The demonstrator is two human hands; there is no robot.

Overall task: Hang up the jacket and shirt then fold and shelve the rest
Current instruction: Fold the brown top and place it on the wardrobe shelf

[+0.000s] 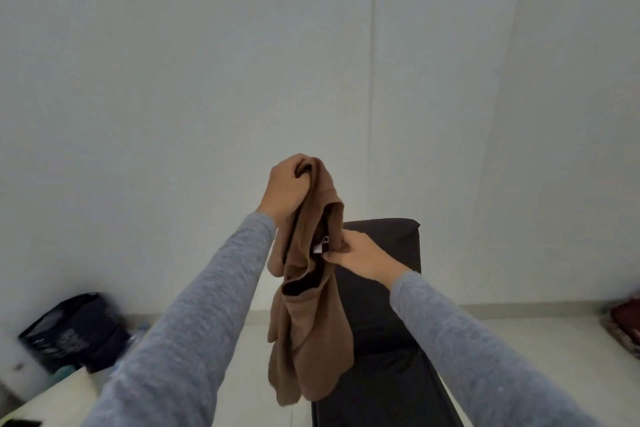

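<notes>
Up in front of a pale wall (173,62), the left hand (287,189) is clenched round the top of a brown garment (311,322), with a bunch of the cloth gathered in its fist. Lower and to the right, the right hand (363,255) pinches a fold of the same garment between thumb and fingers, just beside a small white label (319,248) at a dark-lined opening. Both arms wear grey sleeves (194,322) and reach forward from the bottom corners.

The garment hangs in the air from the two grips, crumpled and doubled over, its loose lower end trailing down between the arms. Behind it a black bench (388,357) runs away toward the wall across a light floor (519,326).

A dark bag (76,329) sits on the floor at far left against the wall, blurred. Near it, in the bottom left corner, shows the edge of a white surface (62,395). At the far right edge lies a red heap (627,319), perhaps cloth, too blurred to tell.
</notes>
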